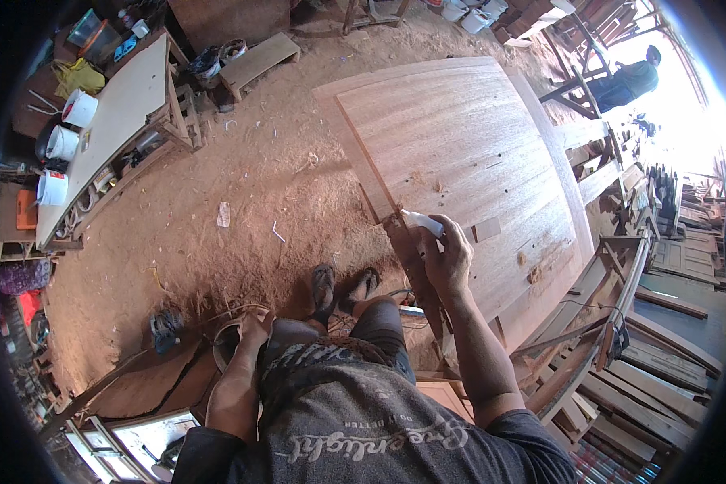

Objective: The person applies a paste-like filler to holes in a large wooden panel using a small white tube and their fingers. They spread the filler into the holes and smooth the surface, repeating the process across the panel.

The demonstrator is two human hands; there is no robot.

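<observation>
My right hand (449,257) grips a small white squeeze bottle (425,222), with its narrow nozzle pointing at the edge strip of a large wooden panel (460,127). The nozzle tip is close to a dark spot on that strip; whether it touches cannot be made out. A small wood block (487,230) lies on the panel just beyond my fingers. My left hand (254,330) is low beside my thigh, at the rim of a round bucket-like container (225,346). My forearm partly covers this container, and the grip of those fingers is unclear.
Wood shavings (535,275) lie on the panel. A bench (121,109) with white buckets (62,143) stands to the left, with a low bench (260,63) nearby. Stacked boards (635,399) and a timber frame (623,302) are at right. Another person (629,81) stands at far right.
</observation>
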